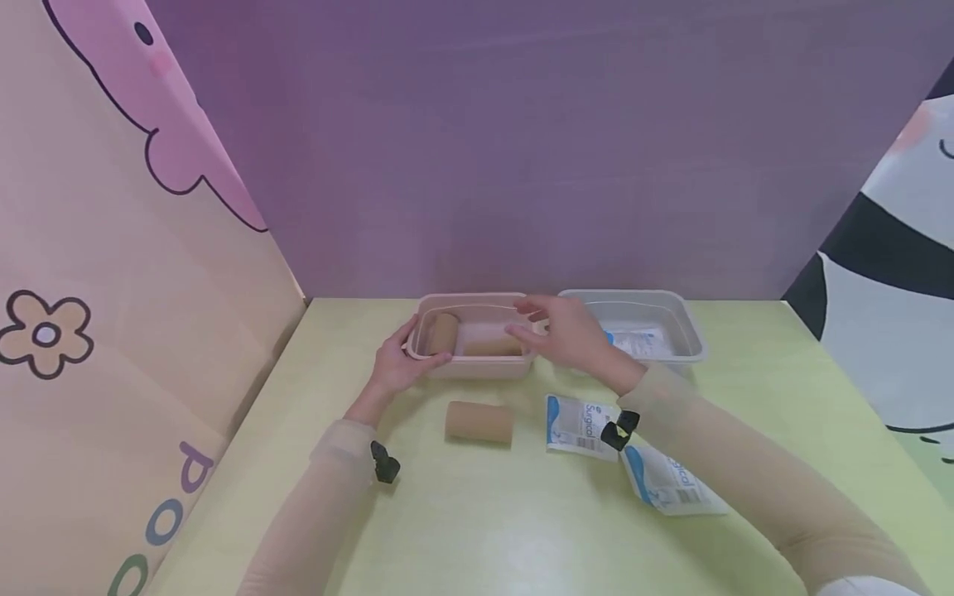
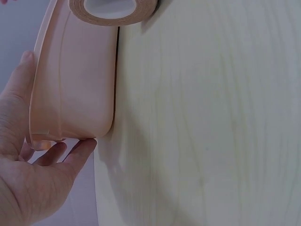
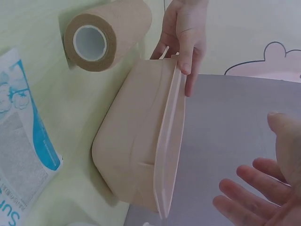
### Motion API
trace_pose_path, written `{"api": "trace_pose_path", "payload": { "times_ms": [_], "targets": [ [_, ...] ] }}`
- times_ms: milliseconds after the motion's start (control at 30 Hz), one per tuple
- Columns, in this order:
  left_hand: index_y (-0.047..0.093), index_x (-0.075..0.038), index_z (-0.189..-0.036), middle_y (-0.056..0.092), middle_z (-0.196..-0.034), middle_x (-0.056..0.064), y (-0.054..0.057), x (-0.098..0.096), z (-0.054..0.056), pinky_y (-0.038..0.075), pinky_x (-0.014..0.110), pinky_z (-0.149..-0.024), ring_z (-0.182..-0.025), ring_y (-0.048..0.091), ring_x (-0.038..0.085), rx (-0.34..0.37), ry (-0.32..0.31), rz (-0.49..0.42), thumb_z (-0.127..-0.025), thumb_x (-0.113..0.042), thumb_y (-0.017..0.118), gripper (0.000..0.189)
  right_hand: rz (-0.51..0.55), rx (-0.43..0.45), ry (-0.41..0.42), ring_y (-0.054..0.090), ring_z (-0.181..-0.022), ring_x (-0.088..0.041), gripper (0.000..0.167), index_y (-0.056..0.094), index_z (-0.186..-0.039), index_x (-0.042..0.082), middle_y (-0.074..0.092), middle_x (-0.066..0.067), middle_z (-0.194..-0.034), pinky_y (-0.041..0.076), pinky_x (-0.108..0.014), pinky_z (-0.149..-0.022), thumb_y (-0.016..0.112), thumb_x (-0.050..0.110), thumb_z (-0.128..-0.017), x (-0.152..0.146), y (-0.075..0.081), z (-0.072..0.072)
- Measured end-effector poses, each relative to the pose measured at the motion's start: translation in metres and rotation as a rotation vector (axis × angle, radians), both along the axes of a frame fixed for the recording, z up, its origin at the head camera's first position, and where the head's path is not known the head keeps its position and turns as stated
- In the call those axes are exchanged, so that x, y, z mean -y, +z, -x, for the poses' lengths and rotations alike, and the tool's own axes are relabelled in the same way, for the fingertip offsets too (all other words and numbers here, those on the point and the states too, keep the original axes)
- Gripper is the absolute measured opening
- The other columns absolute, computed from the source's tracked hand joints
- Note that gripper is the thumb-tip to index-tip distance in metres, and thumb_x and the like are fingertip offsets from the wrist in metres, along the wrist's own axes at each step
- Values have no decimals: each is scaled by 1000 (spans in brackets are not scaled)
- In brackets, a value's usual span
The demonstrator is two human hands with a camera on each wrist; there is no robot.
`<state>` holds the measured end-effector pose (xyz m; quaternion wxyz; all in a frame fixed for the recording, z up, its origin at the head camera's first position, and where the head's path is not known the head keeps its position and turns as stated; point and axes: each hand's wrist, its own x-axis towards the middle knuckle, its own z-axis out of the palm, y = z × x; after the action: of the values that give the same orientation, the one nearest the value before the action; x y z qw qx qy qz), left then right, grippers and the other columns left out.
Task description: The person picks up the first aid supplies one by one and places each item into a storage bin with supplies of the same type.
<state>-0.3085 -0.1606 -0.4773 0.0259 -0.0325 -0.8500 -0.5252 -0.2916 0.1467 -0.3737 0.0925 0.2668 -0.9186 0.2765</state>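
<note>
My left hand (image 1: 398, 364) grips the left end of a pink plastic bin (image 1: 477, 369), its thumb over the rim and fingers against the end wall in the left wrist view. Two tan bandage rolls lie inside: one roll (image 1: 445, 333) at the left, another roll (image 1: 492, 348) along the front. Over the bin's right end, my right hand (image 1: 570, 333) hovers with fingers spread and nothing held, as the right wrist view shows. In front of the bin a third tan bandage roll (image 1: 479, 423), with a white core, lies on the table.
Right of the pink bin stands a whitish plastic bin (image 1: 695, 341) holding a white-and-blue packet (image 1: 643, 341). Two similar packets lie on the table: one packet (image 1: 570, 424) near the bins, another packet (image 1: 671, 484) under the right forearm. A purple panel (image 1: 477, 165) rises behind the table.
</note>
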Motion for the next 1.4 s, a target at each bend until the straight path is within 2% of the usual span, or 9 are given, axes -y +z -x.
{"api": "trace_pose_path", "payload": {
  "times_ms": [133, 200, 267, 467, 633, 833, 933, 1067, 1400],
  "targets": [
    [33, -15, -168, 47, -163, 23, -3, 3, -1, 57, 24, -71, -84, 70, 21, 12, -2, 5, -83, -37, 93, 107, 52, -14, -8, 79, -107, -35, 48, 71, -134, 5, 76, -15, -131, 64, -49, -92, 75, 38, -100, -4, 0, -7],
    [32, -16, -169, 48, -163, 23, -4, 4, -1, 55, 23, -69, -76, 66, 17, 16, -5, 11, -83, -38, 93, 107, 81, -27, -8, 79, -105, -33, 46, 70, -135, 6, 76, -15, -131, 65, -47, -90, 76, 34, -99, -7, 1, -11],
    [32, -16, -169, 48, -163, 24, -4, 5, -1, 56, 24, -70, -81, 69, 19, 15, -3, 7, -82, -38, 93, 108, 100, -48, -6, 80, -104, -31, 45, 70, -136, 7, 77, -14, -130, 65, -46, -90, 77, 32, -99, -9, 2, -14],
    [34, -16, -168, 44, -165, 24, -1, 6, 0, 59, 27, -83, -125, 69, 35, 14, 13, 2, -81, -39, 94, 108, 91, -90, -13, 80, -105, -28, 49, 69, -139, 11, 75, -12, -134, 65, -46, -92, 79, 34, -98, -17, 7, -24],
    [32, -16, -169, 46, -164, 24, 2, 8, 0, 60, 30, -81, -104, 73, 35, 27, -1, 26, -83, -39, 93, 108, 109, -106, -5, 80, -103, -29, 47, 71, -136, 7, 76, -14, -133, 65, -49, -91, 81, 30, -97, -23, 4, -30],
    [32, -11, -168, 57, -154, 28, 5, 13, 1, 60, 43, -98, -125, 68, 36, 8, -2, 59, -83, -38, 92, 108, 83, -166, -1, 72, -124, -36, 52, 69, -139, 4, 73, -16, -138, 59, -55, -102, 81, 31, -96, -25, 0, -33],
    [31, -10, -168, 62, -147, 28, 5, 14, 2, 60, 40, -94, -123, 69, 36, 7, -1, 56, -83, -39, 92, 109, 85, -178, -2, 64, -135, -40, 57, 66, -142, 3, 70, -18, -142, 53, -59, -111, 81, 32, -95, -24, 0, -33],
    [31, -11, -168, 67, -140, 27, 4, 15, 2, 57, 28, -81, -111, 69, 29, 8, 6, 54, -83, -40, 92, 109, 91, -184, 42, 64, -135, -40, 62, 65, -143, 4, 70, -16, -143, 50, -59, -114, 85, 32, -91, -19, -1, -35],
    [30, -13, -169, 66, -142, 28, 4, 15, 3, 58, 30, -84, -114, 70, 32, 8, 4, 37, -83, -40, 92, 109, 79, -177, 127, 64, -135, -37, 67, 65, -143, 5, 70, -14, -143, 51, -56, -114, 89, 30, -87, -6, -6, -40]
  ]
}}
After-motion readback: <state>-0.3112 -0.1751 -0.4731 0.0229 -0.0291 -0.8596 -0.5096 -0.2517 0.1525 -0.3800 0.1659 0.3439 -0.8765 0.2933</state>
